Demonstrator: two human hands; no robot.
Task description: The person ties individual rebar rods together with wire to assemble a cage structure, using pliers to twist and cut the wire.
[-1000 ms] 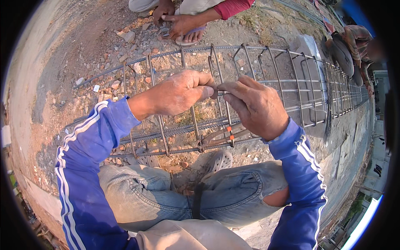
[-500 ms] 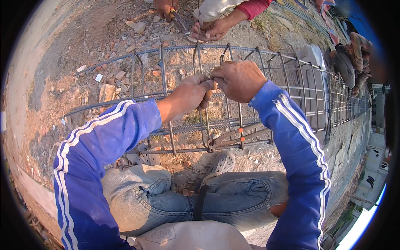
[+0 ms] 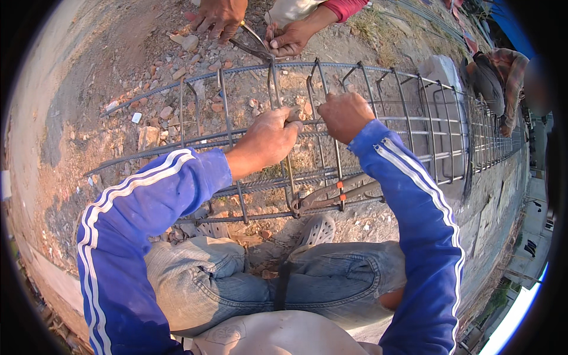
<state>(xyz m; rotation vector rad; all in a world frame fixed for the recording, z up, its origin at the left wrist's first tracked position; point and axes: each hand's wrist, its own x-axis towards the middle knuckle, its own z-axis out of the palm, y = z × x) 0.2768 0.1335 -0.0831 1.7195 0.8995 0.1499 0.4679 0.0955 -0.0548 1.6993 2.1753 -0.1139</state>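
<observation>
A steel rebar cage (image 3: pixel 390 117) spans the middle of the frame, running from centre left to the far right, its stirrups crossing long ribbed bars. Both bare hands are over it near the centre. The left hand (image 3: pixel 269 137) has its fingers curled inward, thumb against the index finger; the right hand (image 3: pixel 347 117), a little to its right and apart from it, has its fingers bunched together. Whether either pinches a thin wire is too small to tell.

Below the hands, pincers (image 3: pixel 322 192) with orange bands on their handles lie along the cage's lower side, head toward the left. At top centre, a co-worker's hand (image 3: pixel 222 18) grips pliers (image 3: pixel 251 50) whose tip reaches the upper bar, beside that person's other hand (image 3: pixel 293 38). Another person (image 3: pixel 503 71) is at the upper right. Broken rubble (image 3: pixel 148 137) litters the ground left of centre; a grey perforated clog (image 3: pixel 319 229) shows below the pincers.
</observation>
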